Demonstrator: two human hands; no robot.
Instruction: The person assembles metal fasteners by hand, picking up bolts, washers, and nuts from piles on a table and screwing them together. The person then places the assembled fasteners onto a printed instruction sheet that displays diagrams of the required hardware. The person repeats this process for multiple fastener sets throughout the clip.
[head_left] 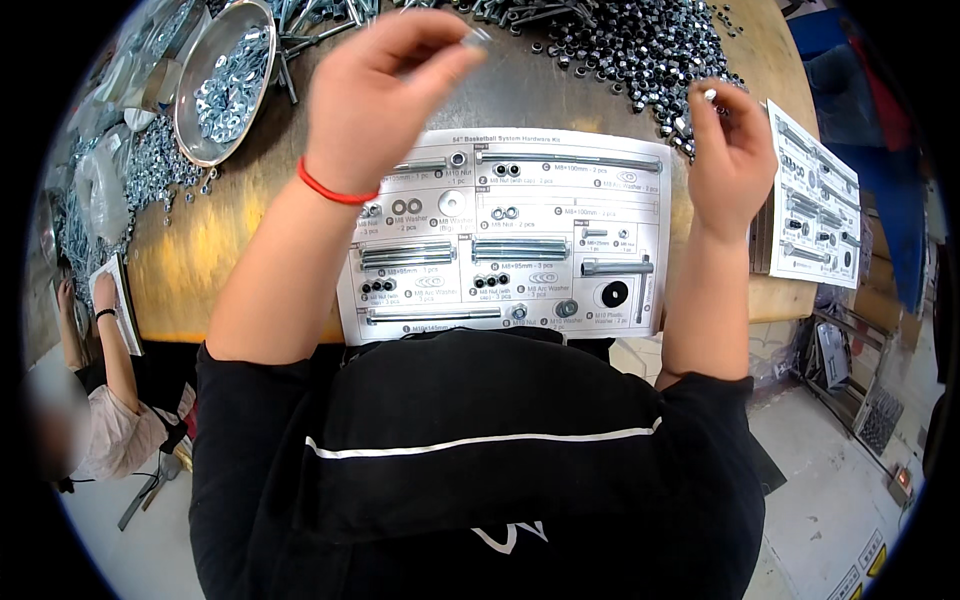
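In the head view, the person's left hand (375, 90), with a red band (337, 187) at its wrist, is raised over the far part of the table (235, 215), its fingers pinched on a small shiny piece (478, 38), too blurred to identify. The right hand (737, 140) is at the near edge of a heap of dark nuts (650, 45), fingers drawn close together around a small pale piece (710, 95) at their tips; its kind cannot be made out. Between the forearms lies a printed sheet (540, 235) picturing bolts, nuts and washers; a second sheet (815, 190) sits at the right. To the left, a tilted metal bowl (206, 58) holds washers (228, 100), with long bolts (330, 14) beside it. At the far left, a co-worker's hand (104, 292) touches another sheet (122, 310).
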